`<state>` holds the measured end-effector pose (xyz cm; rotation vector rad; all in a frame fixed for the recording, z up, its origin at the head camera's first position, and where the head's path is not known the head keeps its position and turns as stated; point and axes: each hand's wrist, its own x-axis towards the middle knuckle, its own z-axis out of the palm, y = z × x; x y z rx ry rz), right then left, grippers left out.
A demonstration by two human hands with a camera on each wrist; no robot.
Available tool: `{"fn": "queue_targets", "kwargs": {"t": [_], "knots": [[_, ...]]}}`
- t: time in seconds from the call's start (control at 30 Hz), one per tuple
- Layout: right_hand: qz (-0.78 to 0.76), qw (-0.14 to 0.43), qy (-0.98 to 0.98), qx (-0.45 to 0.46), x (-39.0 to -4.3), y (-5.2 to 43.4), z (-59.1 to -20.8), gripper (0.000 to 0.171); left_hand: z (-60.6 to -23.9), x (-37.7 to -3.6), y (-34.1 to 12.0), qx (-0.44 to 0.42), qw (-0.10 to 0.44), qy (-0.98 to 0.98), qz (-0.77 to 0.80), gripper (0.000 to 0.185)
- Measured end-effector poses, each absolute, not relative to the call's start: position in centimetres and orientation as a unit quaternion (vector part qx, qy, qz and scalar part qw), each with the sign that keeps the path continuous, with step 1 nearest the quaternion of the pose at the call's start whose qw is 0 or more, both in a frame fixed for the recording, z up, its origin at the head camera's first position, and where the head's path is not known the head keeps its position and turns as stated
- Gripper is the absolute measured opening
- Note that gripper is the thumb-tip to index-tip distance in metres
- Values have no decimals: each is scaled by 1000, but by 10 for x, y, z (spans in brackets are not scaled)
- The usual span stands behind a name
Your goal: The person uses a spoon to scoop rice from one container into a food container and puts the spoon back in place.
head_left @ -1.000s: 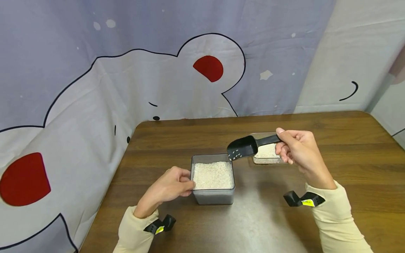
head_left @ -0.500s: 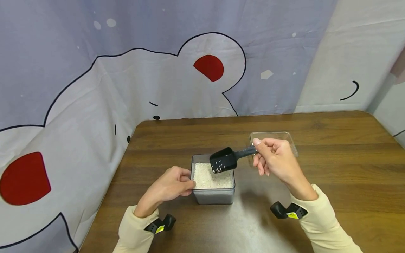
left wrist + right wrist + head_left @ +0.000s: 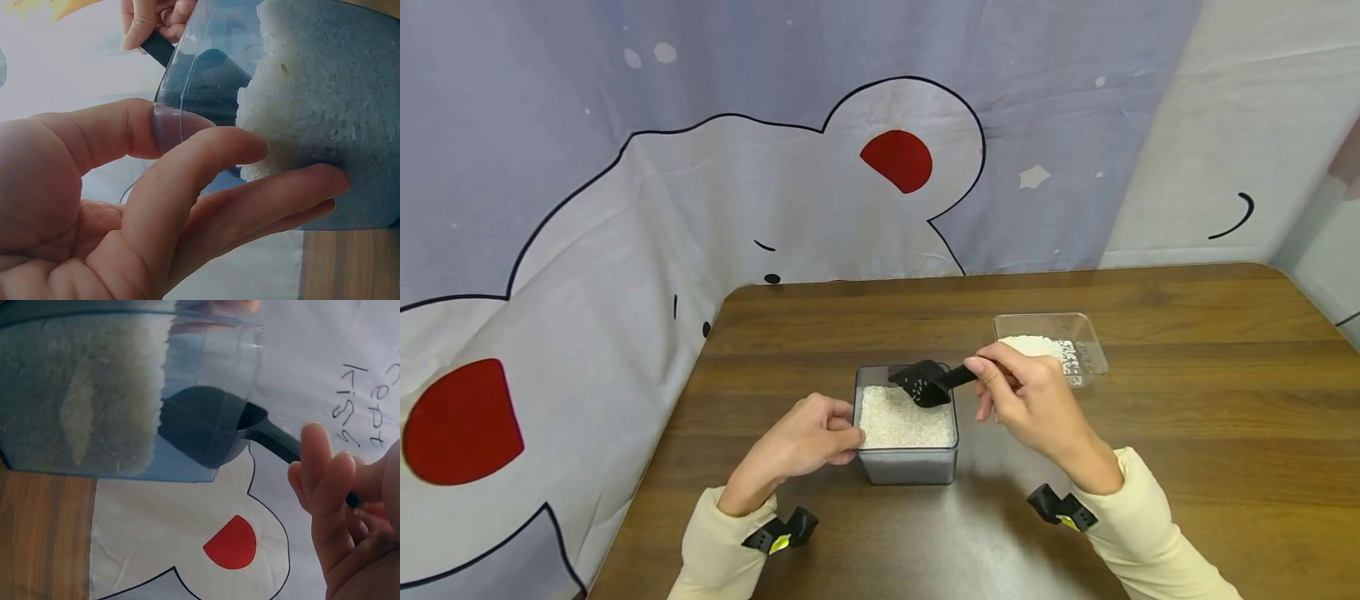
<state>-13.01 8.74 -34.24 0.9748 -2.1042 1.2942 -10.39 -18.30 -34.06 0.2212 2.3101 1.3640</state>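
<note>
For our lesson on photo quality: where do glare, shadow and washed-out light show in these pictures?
Head view: pale glare on the near part of the table, a soft shadow between the container and the right sleeve; left wrist view: upper left washed out nearly white, beyond the left hand; right wrist view: dimmer, with a bluish cast.

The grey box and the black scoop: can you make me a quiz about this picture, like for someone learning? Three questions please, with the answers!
1. Pick one. Which side's grip holds the black scoop?
A) left
B) right
C) neither

2. True or false? In the head view, the clear tray is to the right of the grey box.

3. Fill in the blank. The left grip pinches the grey box, and inside that box there is white ____.

Key:
1. B, the right grip
2. True
3. rice
</note>
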Motion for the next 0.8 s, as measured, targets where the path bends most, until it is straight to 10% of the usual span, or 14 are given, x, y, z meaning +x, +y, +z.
{"fn": "queue_targets", "kwargs": {"t": [0.4,0.8], "knots": [[413,241,-784,396,-134,87,-351,10,-341,-104,-183,80,221,836,496,32],[515,82,-810,269,-119,76,-335,20,-342,-105,-183,62,227,833,501,49]]}}
